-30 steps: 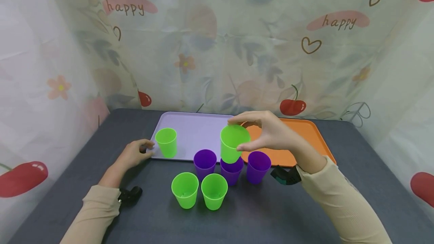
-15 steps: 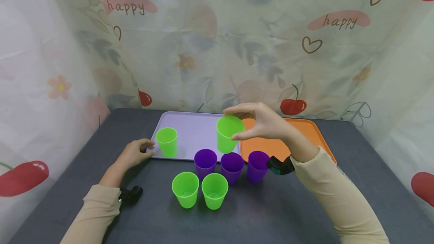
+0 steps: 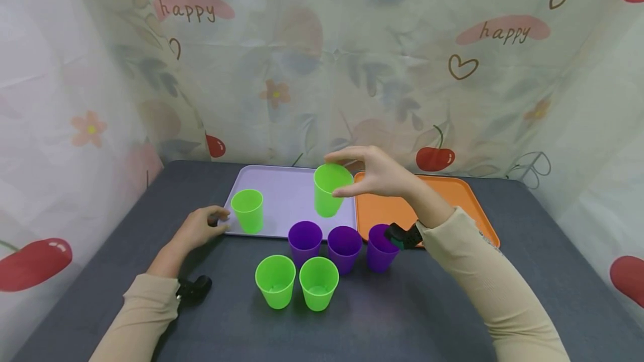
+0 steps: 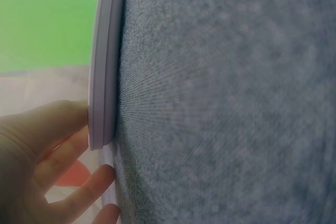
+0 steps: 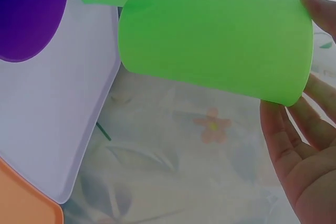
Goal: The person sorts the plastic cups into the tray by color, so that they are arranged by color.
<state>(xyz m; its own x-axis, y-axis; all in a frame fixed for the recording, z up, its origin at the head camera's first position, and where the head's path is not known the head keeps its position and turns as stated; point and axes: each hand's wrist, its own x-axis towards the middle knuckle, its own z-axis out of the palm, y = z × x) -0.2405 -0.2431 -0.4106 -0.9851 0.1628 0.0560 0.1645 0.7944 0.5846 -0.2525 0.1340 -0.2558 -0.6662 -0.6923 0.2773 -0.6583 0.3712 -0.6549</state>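
In the head view, my right hand [image 3: 377, 172] pinches a green cup [image 3: 329, 191] by its rim, holding it above the right part of the lavender tray [image 3: 289, 200]. The right wrist view shows the thumb on one side of this cup [image 5: 215, 45] and fingers on the other. My left hand [image 3: 198, 227] holds the tray's near left corner. Up close in the left wrist view, thumb and fingers of the left hand [image 4: 52, 166] are at the tray's rim [image 4: 104, 87]. A second green cup [image 3: 248, 212] stands upright on the tray's left side.
Three purple cups [image 3: 304, 242] stand in a row before the trays. Two green cups [image 3: 275, 282] stand side by side nearer the front. An orange tray [image 3: 432, 205] lies right of the lavender one, on a dark grey table [image 3: 402, 317]. A printed curtain [image 3: 322, 82] hangs behind.
My right hand has carried the green cup up, away and leftward, from above the purple cups to over the lavender tray. The left hand stays at the tray corner.
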